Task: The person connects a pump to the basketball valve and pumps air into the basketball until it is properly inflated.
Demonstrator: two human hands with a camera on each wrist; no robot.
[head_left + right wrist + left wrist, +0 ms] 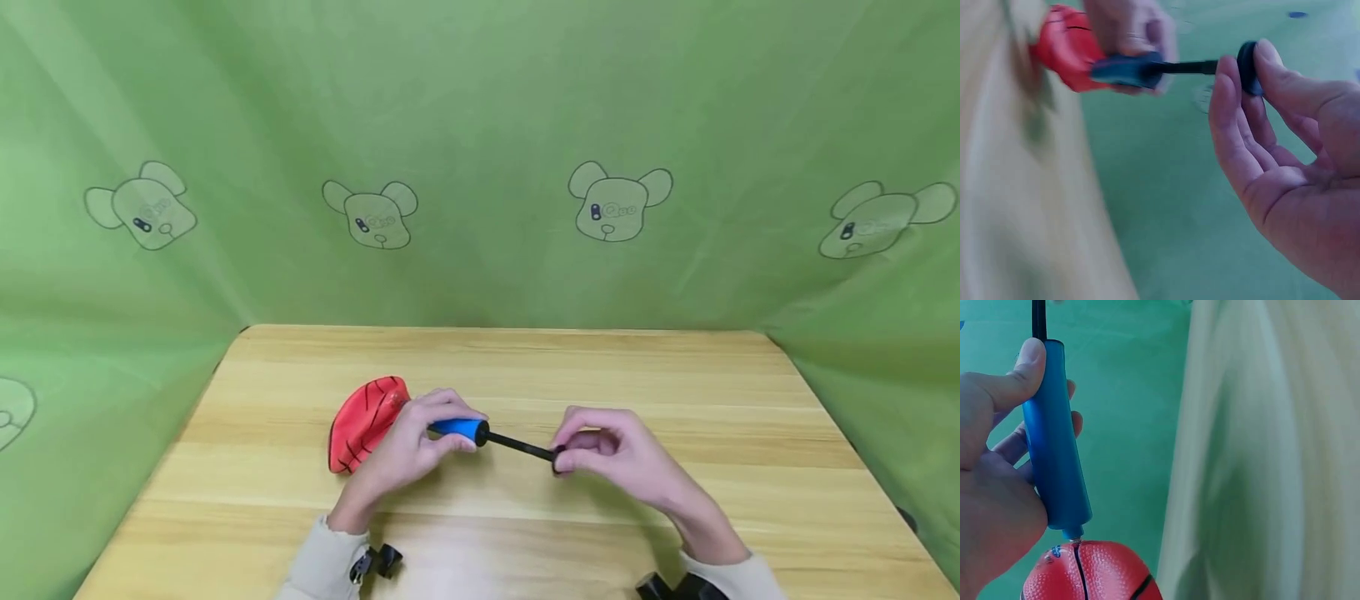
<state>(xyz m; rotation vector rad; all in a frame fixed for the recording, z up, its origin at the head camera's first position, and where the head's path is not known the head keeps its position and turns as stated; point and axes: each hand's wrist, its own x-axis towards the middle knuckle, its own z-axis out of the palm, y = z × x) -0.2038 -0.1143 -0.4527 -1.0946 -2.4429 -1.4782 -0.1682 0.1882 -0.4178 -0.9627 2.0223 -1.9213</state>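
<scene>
A blue hand pump (1057, 444) with a black rod (519, 446) is held over the table by my left hand (416, 437), its fingers and thumb wrapped round the barrel. The pump's nozzle end meets a red ball (363, 425) with black lines, which looks creased and partly deflated. My right hand (618, 454) pinches the round black handle (1247, 69) at the rod's far end between thumb and fingers. The rod stands well out of the barrel, spanning the gap between my hands.
The wooden table (487, 358) reaches to a green curtain (480, 125) printed with bear heads at the back and sides. Black wrist devices (678, 587) sit on both forearms, by the pale sleeves (322, 562).
</scene>
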